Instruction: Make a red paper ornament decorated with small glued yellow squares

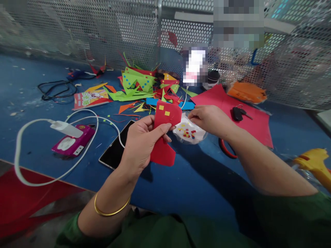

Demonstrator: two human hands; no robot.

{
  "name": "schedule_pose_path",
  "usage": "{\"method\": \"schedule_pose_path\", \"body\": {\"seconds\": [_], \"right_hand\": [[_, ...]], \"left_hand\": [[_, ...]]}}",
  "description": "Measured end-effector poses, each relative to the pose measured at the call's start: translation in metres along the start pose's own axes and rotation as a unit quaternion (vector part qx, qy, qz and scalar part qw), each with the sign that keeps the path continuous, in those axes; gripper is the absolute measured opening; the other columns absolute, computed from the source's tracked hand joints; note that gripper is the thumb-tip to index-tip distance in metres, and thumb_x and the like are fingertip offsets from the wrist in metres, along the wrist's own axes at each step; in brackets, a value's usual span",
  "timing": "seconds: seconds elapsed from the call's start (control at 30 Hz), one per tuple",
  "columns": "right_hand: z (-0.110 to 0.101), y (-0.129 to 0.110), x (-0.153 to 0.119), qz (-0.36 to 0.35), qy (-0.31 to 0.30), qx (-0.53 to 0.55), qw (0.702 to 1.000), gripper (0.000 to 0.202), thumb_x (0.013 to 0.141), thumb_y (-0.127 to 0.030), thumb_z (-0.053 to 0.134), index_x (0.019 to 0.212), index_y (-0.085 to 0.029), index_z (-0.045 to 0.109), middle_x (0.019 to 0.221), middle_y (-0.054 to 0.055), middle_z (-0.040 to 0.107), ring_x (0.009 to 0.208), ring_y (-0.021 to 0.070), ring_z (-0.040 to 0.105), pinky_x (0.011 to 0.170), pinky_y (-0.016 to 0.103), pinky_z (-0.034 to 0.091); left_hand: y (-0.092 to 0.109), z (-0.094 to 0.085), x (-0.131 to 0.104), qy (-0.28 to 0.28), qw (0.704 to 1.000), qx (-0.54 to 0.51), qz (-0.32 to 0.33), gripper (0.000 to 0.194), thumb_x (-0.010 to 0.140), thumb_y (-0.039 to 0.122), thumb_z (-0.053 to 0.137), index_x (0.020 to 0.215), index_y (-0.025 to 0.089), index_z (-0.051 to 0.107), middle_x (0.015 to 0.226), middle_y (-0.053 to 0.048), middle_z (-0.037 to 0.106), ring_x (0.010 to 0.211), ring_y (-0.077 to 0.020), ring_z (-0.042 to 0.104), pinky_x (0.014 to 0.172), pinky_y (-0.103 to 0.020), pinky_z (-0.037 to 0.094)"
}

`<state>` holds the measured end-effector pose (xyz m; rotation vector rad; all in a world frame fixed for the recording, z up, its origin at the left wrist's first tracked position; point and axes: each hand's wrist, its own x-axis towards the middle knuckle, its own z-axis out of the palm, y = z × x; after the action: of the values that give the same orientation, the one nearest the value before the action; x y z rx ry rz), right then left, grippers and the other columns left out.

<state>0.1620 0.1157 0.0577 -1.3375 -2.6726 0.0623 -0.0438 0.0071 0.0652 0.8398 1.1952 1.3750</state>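
Near the middle of the view, my left hand pinches a folded red paper piece between thumb and fingers. Two yellow squares show on the upper part of this paper. To its right, my right hand is over the far edge of a shallow white dish, its fingers bent together; whatever is between the fingertips is hidden. Small yellow, red and blue paper bits lie in the dish.
Green cut paper and scraps lie behind. A lit phone leans at the mesh. Red sheets with a key, red-handled scissors and a yellow glue gun are right; a purple box and dark tablet left.
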Motion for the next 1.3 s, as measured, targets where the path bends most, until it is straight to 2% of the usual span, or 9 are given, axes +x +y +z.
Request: {"method": "schedule_pose_path", "body": {"seconds": [0.27,0.47,0.7,0.87,1.07,1.3], "right_hand": [[-0.003,-0.007,0.0,0.044,-0.023,-0.036,0.998,0.03,0.087,-0.017,0.05,0.097,-0.021,0.078,0.1,0.007,0.078,0.082,0.0203,0.067,0.059,0.03,0.036],[-0.006,-0.013,-0.001,0.05,-0.109,-0.152,0.981,0.027,0.091,-0.022,0.051,0.096,-0.023,0.077,0.102,0.006,0.078,0.084,0.0213,0.066,0.052,0.031,0.024],[0.001,-0.022,0.003,0.054,-0.134,-0.174,0.974,0.028,0.093,-0.023,0.05,0.094,-0.018,0.077,0.104,0.011,0.076,0.084,0.0231,0.067,0.053,0.031,0.027],[0.004,-0.027,0.005,0.062,-0.137,-0.18,0.972,0.026,0.092,-0.022,0.051,0.093,-0.016,0.077,0.102,0.014,0.076,0.085,0.0258,0.068,0.054,0.031,0.029],[0.006,-0.025,0.004,0.077,-0.119,-0.171,0.975,0.028,0.092,-0.02,0.049,0.092,-0.015,0.076,0.101,0.015,0.076,0.079,0.0233,0.067,0.053,0.031,0.024],[0.004,-0.016,0.001,0.027,-0.097,-0.123,0.987,0.024,0.092,-0.023,0.052,0.096,-0.024,0.076,0.101,0.006,0.076,0.082,0.0192,0.064,0.054,0.031,0.026]], "left_hand": [[0.001,0.0,-0.001,-0.003,1.0,-0.001,0.0,0.018,0.071,0.027,0.084,0.08,0.017,0.072,0.075,-0.002,0.076,0.049,-0.0083,0.061,0.049,-0.019,0.049],[0.001,-0.001,-0.001,-0.007,1.0,0.0,0.001,0.018,0.071,0.027,0.084,0.081,0.017,0.072,0.075,-0.002,0.076,0.049,-0.0083,0.061,0.048,-0.019,0.049],[0.001,-0.001,0.0,-0.009,1.0,0.001,0.005,0.018,0.072,0.027,0.083,0.081,0.017,0.072,0.075,-0.001,0.076,0.049,-0.0078,0.061,0.049,-0.018,0.049],[0.002,0.0,0.0,-0.003,1.0,-0.002,-0.003,0.019,0.069,0.027,0.083,0.08,0.017,0.071,0.073,-0.001,0.075,0.048,-0.0077,0.061,0.048,-0.018,0.049],[0.003,0.0,0.0,0.001,1.0,-0.015,-0.006,0.021,0.067,0.026,0.084,0.08,0.016,0.071,0.074,-0.001,0.075,0.048,-0.0076,0.06,0.047,-0.018,0.049],[0.0,0.0,0.0,-0.005,1.0,-0.008,0.005,0.018,0.071,0.026,0.083,0.081,0.016,0.072,0.075,-0.002,0.076,0.048,-0.0072,0.061,0.048,-0.018,0.049]]}}
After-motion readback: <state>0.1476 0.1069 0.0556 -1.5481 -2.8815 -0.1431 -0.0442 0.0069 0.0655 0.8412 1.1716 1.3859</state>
